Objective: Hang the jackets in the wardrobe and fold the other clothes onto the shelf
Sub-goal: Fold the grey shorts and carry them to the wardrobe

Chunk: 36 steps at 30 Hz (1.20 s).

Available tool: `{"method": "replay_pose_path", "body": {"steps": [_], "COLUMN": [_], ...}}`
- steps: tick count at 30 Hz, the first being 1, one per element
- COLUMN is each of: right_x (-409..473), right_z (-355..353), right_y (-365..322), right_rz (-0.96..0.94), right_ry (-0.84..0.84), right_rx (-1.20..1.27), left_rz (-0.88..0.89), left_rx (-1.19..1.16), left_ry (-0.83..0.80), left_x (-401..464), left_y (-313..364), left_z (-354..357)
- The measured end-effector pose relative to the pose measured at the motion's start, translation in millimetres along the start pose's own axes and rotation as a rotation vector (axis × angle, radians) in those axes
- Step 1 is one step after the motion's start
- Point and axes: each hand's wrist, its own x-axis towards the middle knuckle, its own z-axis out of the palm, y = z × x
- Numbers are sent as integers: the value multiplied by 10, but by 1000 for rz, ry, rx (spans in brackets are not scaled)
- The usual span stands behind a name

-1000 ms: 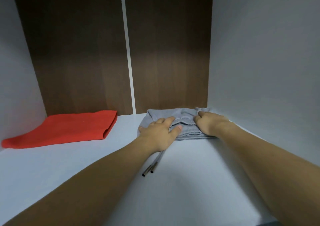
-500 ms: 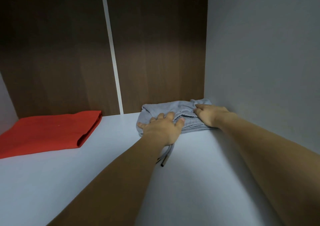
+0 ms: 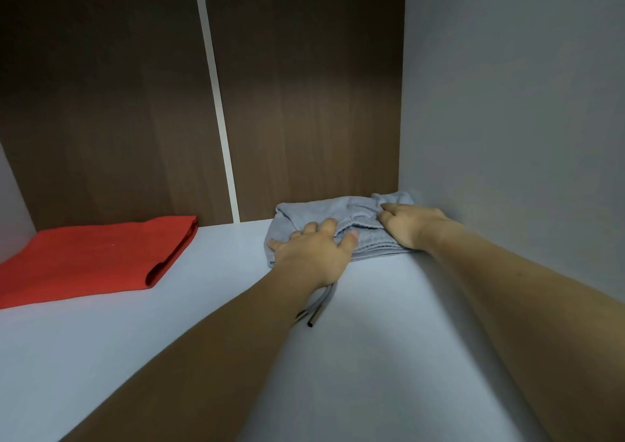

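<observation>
A folded grey garment [image 3: 341, 209] lies on the white shelf [image 3: 372, 357], pushed into the back right corner. My left hand [image 3: 313, 253] rests flat on its front left part, fingers spread and thumb on the cloth. On the garment's right end lies my right hand [image 3: 411, 223], fingers bent down onto the fabric next to the side wall. The garment's grey drawstring [image 3: 321, 306] with metal tips trails out toward me from under my left wrist.
A folded red garment [image 3: 91, 259] lies on the shelf at the left. Dark wooden back panels [image 3: 304, 103] with a white strip close off the rear. A grey side wall [image 3: 507, 120] stands at the right.
The grey garment has been pushed back into the right corner with both hands on it. The view has shifted right, so the red garment sits farther left.
</observation>
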Motion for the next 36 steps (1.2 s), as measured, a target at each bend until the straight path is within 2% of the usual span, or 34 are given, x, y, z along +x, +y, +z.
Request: {"method": "replay_pose_path", "body": {"steps": [3, 7, 8, 10, 12, 17, 22, 24, 27, 31, 34, 36], "right_x": [-107, -333, -383, -476, -539, -580, -574, -571, -560, -552, -556, -552], "right_z": [-12, -20, -16, 2, 34, 69, 72, 67, 76, 86, 82, 85], "right_y": [-38, -21, -3, 18, 21, 42, 38, 37, 34, 40, 43, 49], "right_rz": [-42, -134, -147, -147, -138, -120, -119, -113, -101, -93, -99, -104], "right_ry": [66, 198, 202, 191, 194, 206, 201, 198, 186, 176, 182, 184], "right_rx": [-31, -105, -103, -97, -95, -51, -49, -54, -54, -47, -41, -42], "left_rz": [5, 65, 83, 91, 106, 170, 127, 153, 247, 391, 427, 344], "left_rx": [-9, 65, 140, 239, 189, 248, 388, 483, 722, 1000, 953, 705], "left_ry": [-3, 193, 184, 23, -136, -162, -360, -314, -138, 0, 66, -76], "left_x": [-70, -236, -283, -375, -413, -401, -306, -186, 10, 267, 358, 366], "left_y": [19, 40, 54, 105, 161, 163, 72, 86, 147, 218, 237, 227], "left_z": [-65, -237, -291, -414, -473, -578, -824, -1009, -1211, -1131, -852, -735]}}
